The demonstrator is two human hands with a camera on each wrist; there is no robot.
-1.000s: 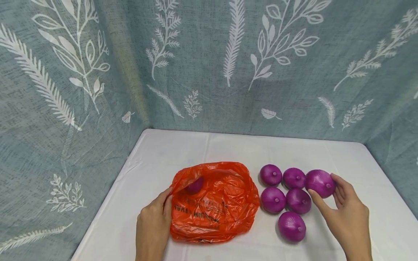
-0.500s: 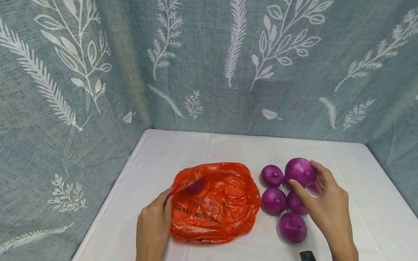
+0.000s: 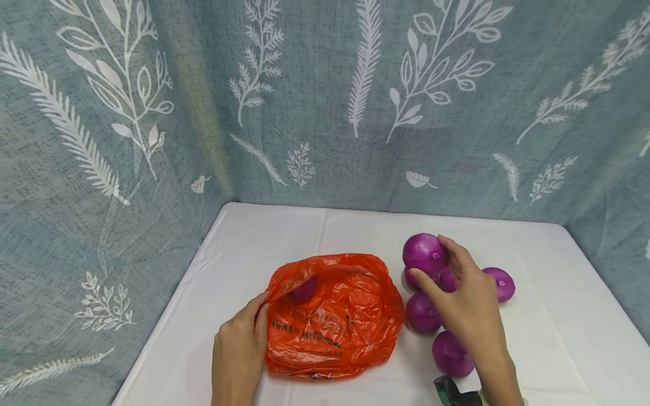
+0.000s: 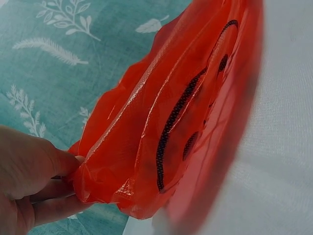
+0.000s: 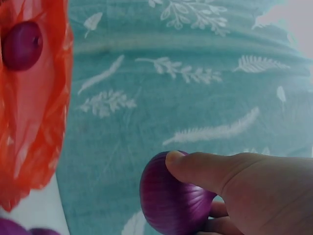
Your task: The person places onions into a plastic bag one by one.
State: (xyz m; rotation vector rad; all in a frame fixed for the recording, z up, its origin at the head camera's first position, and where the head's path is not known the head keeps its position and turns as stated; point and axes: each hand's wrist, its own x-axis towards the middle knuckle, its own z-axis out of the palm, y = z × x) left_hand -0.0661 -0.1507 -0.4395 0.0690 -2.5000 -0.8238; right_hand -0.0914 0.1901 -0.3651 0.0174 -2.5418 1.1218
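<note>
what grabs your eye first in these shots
The bright orange plastic bag on the white table, its edge pinched by the left hand, with one purple onion inside. Beside it, the right hand lifts another onion above the loose onions.

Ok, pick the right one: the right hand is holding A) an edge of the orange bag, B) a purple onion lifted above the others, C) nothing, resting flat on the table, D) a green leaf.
B: the right hand grips a purple onion raised above the other onions, while the left hand pinches the orange bag edge.
</note>
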